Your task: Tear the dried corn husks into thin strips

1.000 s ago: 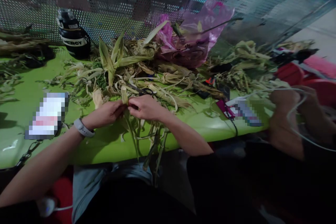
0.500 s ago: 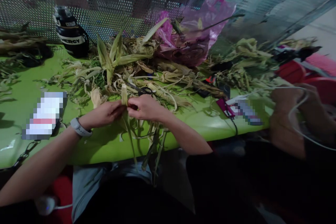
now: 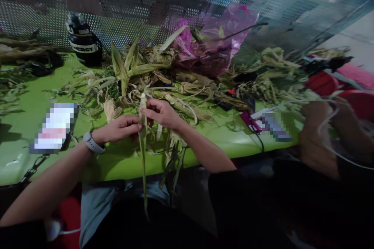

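Note:
A long pale green corn husk strip (image 3: 143,151) hangs upright between my hands, its lower end trailing past the table edge over my lap. My left hand (image 3: 122,128), with a light wristband on the wrist, pinches the strip at mid-height from the left. Higher up, my right hand (image 3: 160,113) grips the same strip near its pale top end, thumb in front. Behind my hands lies a heap of dry corn husks (image 3: 189,87), with a spread-leaved green husk (image 3: 124,74) standing out of it. Some fingertips are hidden behind the strip.
A dark bottle (image 3: 85,48) stands at the back left. A phone (image 3: 55,128) lies on the green table (image 3: 96,167). The pink plastic bag (image 3: 213,54) rests against a perforated metal panel. At right are a second phone (image 3: 276,127), a white cable and another person's arms (image 3: 318,136).
My right hand has risen slightly along the husk strip and my left hand has shifted a little right. The strip now hangs straighter and reaches lower over my lap.

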Demonstrator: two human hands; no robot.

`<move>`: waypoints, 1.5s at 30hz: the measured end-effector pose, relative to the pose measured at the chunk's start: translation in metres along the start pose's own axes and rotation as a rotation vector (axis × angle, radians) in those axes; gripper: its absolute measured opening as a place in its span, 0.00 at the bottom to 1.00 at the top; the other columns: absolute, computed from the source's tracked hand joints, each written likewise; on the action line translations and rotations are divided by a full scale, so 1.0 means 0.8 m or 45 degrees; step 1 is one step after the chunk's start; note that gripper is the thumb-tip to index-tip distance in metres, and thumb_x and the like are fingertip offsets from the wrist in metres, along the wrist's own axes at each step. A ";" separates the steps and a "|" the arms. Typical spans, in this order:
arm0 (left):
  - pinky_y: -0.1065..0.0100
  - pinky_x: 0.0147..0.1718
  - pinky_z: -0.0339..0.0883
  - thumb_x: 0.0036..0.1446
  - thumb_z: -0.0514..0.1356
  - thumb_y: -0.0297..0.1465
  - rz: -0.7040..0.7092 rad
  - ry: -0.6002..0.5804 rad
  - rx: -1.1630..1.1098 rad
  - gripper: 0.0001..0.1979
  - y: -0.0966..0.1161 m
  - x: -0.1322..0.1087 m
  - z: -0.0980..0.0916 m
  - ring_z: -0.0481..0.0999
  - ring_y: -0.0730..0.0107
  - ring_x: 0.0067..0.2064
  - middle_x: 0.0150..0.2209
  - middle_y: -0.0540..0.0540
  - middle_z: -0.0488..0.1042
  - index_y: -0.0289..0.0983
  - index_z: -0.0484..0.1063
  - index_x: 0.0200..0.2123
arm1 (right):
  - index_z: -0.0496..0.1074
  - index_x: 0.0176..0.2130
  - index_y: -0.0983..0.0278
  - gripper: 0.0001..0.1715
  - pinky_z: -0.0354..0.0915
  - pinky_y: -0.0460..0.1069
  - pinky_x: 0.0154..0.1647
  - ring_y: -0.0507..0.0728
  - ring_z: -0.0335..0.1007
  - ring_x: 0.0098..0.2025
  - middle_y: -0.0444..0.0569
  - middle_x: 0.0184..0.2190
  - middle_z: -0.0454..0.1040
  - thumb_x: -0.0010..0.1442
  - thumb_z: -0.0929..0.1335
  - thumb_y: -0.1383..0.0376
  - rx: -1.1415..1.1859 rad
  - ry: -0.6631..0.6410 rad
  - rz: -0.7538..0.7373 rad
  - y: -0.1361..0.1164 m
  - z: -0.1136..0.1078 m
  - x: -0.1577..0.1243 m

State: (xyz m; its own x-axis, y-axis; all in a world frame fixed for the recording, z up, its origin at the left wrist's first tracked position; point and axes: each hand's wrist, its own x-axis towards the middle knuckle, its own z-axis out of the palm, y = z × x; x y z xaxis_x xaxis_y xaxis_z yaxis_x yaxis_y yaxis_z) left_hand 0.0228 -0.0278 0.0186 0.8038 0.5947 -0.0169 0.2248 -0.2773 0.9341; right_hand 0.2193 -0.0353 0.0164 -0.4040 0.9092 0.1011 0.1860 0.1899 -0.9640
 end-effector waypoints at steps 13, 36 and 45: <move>0.75 0.20 0.51 0.58 0.59 0.41 -0.058 0.742 -0.285 0.14 -0.004 0.008 -0.001 0.58 0.80 0.21 0.22 0.53 0.64 0.36 0.64 0.31 | 0.72 0.34 0.66 0.11 0.63 0.48 0.32 0.52 0.70 0.29 0.48 0.29 0.75 0.58 0.66 0.60 -0.713 0.224 0.030 -0.020 -0.100 -0.013; 0.73 0.17 0.43 0.53 0.63 0.42 -0.028 1.158 -0.380 0.15 -0.016 0.011 -0.004 0.51 0.80 0.19 0.19 0.56 0.55 0.35 0.70 0.27 | 0.68 0.34 0.66 0.18 0.58 0.45 0.30 0.50 0.63 0.28 0.44 0.28 0.69 0.47 0.70 0.57 -0.679 0.089 0.307 -0.001 -0.122 -0.008; 0.74 0.18 0.46 0.55 0.61 0.40 0.044 1.231 -0.329 0.14 -0.015 0.010 -0.002 0.53 0.80 0.21 0.20 0.55 0.57 0.36 0.66 0.26 | 0.66 0.32 0.65 0.19 0.53 0.44 0.27 0.48 0.56 0.26 0.39 0.24 0.63 0.46 0.73 0.57 -0.526 -0.130 0.210 -0.013 -0.054 -0.003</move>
State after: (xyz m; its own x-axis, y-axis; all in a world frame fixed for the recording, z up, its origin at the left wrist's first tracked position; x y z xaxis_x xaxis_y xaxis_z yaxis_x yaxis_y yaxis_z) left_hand 0.0255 -0.0189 0.0074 -0.0112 0.9793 0.2020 -0.0091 -0.2021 0.9793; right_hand 0.2567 -0.0234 0.0364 -0.4213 0.9025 -0.0899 0.5884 0.1965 -0.7843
